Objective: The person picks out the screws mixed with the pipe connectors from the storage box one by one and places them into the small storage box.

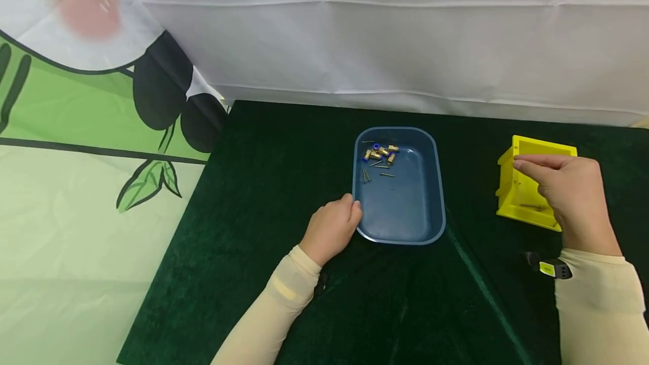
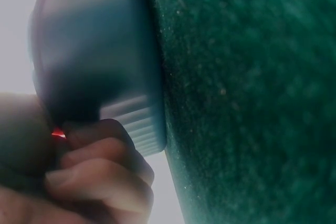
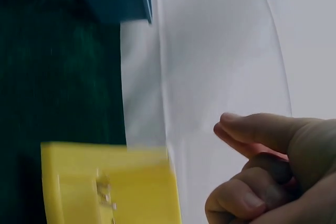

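My left hand (image 1: 332,227) grips the left rim of a blue plastic tray (image 1: 405,213). In the left wrist view its curled fingers (image 2: 105,177) lie against the tray's ribbed side. The tray holds several brass fittings (image 1: 376,155), some with blue ends, and several small screws (image 1: 387,174) near its upper left. Over a yellow plastic bin (image 1: 527,179) on the right hovers my right hand (image 1: 575,190), thumb and forefinger tips together, the other fingers curled. Nothing shows between those fingertips in the right wrist view. A few small screws (image 1: 532,205) lie in the bin.
A dark green cloth (image 1: 284,156) covers the table. White fabric (image 1: 380,49) hangs behind it, and a printed cartoon sheet (image 1: 76,213) lies to the left. Table surface separates the tray from the bin.
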`<act>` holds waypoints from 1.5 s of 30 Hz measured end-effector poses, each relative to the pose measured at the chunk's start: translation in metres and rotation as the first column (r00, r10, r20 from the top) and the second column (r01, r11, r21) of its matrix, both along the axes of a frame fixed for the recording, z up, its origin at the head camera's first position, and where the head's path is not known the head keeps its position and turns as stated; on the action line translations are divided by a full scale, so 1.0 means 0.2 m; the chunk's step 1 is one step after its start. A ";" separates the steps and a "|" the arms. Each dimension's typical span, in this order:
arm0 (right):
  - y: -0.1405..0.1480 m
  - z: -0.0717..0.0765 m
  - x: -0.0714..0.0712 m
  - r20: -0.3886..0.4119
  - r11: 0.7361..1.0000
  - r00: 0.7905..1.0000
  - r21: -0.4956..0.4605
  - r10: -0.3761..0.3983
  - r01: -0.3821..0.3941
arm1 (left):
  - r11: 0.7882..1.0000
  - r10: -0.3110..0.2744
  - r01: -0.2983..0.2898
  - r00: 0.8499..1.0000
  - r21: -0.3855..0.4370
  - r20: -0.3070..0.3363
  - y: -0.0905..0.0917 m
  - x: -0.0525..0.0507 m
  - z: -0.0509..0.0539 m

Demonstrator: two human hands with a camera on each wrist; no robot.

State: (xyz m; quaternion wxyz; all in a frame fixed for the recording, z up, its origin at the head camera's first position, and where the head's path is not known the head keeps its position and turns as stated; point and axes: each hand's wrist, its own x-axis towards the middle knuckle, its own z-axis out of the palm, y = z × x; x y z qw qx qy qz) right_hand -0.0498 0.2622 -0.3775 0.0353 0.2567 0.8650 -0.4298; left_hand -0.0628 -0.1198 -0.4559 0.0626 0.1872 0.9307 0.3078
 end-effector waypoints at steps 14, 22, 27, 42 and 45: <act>-0.41 0.08 -0.14 -0.144 0.957 0.948 -0.017 0.284 -0.289 | 1.000 0.004 -0.004 1.000 0.002 0.012 0.00 0.00 0.01; -0.63 0.18 -0.27 -0.292 0.923 0.881 0.013 0.372 -0.385 | 1.000 0.002 -0.002 1.000 0.000 0.023 0.01 -0.01 0.00; -0.74 0.19 -0.37 -0.351 0.896 0.834 0.035 0.425 -0.442 | 1.000 0.009 -0.008 1.000 -0.009 0.015 0.02 0.00 0.00; -0.79 -0.10 -0.44 -0.246 0.908 0.877 0.030 0.412 -0.418 | 1.000 -0.020 0.019 0.999 0.010 0.028 0.05 0.00 0.00; -0.78 -0.12 -0.45 -0.230 0.908 0.881 0.033 0.414 -0.418 | 1.000 -0.013 0.013 0.999 0.007 0.031 0.05 -0.01 0.00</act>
